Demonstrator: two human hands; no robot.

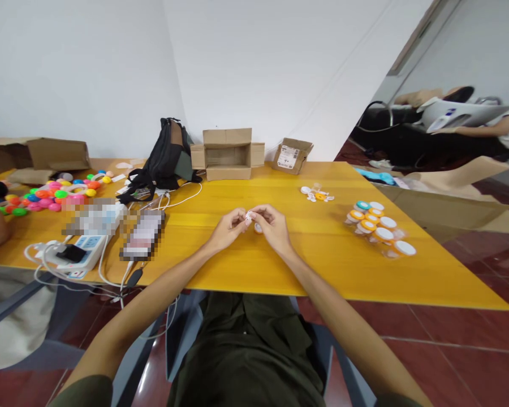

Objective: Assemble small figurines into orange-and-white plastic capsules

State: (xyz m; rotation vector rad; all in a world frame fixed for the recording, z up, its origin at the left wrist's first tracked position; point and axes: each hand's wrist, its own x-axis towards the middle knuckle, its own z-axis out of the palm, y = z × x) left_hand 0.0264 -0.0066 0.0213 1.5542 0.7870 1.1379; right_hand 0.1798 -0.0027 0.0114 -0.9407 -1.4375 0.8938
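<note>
Between the left hand [230, 230] and right hand [275, 227], a small lidded container [258, 228] sits in the way. Right of them, the surface [314, 249] offers a wide open lane, ending at a cluster of lidded jars [383, 234]; a near strip passes in front of these. Straight ahead is free up to the open carton [228, 173] and smaller carton [289, 157] at the far edge, with loose parts [320, 196] at far right. Leftward, the phone [143, 234], cables [122, 289] and power strip [90, 249] obstruct low passage; a backpack [164, 161] rises behind.
</note>
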